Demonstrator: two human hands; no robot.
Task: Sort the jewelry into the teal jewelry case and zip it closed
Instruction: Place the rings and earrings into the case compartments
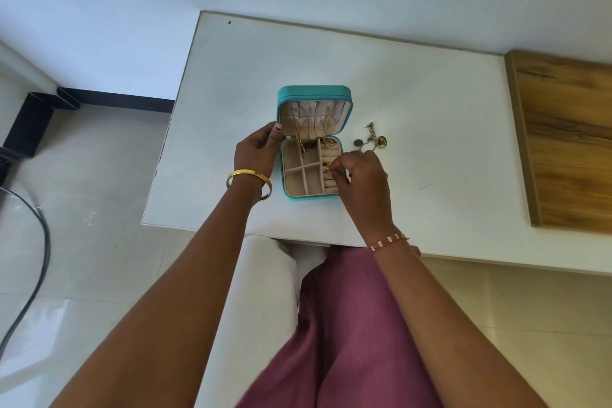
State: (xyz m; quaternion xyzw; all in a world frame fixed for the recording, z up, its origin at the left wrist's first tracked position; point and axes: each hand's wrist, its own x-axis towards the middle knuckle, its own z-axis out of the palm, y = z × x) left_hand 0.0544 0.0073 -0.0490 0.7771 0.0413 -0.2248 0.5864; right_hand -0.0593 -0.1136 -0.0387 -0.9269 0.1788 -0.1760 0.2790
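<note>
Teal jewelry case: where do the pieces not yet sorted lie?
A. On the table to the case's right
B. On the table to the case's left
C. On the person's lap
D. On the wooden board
A: the loose pieces lie on the white table just right of the open teal jewelry case, beyond the right hand.

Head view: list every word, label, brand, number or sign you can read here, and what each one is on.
None: no readable text shows in this frame.
Teal jewelry case: outer shell and beige lining carry no visible lettering or logo.
Loose jewelry on the white table: too small to show any engraving.
Gold bangle on the left wrist: plain, no marking visible.
Wooden board: wood grain only.
</note>
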